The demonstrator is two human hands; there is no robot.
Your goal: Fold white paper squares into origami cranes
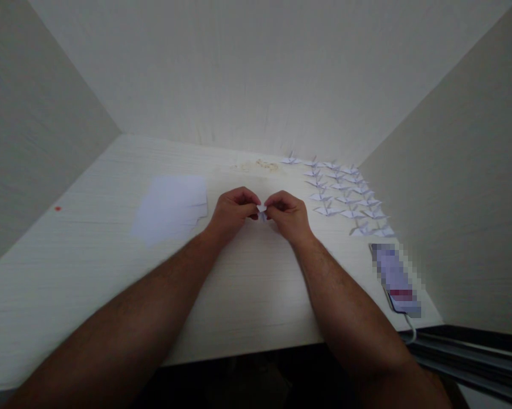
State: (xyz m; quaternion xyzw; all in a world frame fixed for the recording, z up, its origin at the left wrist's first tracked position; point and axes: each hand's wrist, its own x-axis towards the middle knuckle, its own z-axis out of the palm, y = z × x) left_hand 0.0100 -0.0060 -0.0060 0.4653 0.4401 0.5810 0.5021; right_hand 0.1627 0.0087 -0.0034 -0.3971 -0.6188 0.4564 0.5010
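Observation:
Between my two hands is a small folded piece of white paper [261, 209], pinched from both sides above the middle of the table. My left hand [238, 209] closes its thumb and fingers on the left side of the paper. On the right side, my right hand [288, 213] grips it in the same way. The fingertips cover much of the paper, so its full shape is hidden. Off to the right stand several white origami cranes [345, 199] in rows.
A stack of white paper sheets [171, 204] lies left of my hands. At the right edge rests a phone [394, 278] with a white cable [411, 329]. Pale walls [239, 68] enclose the white table [247, 295]. A small red spot [58, 208] is at far left.

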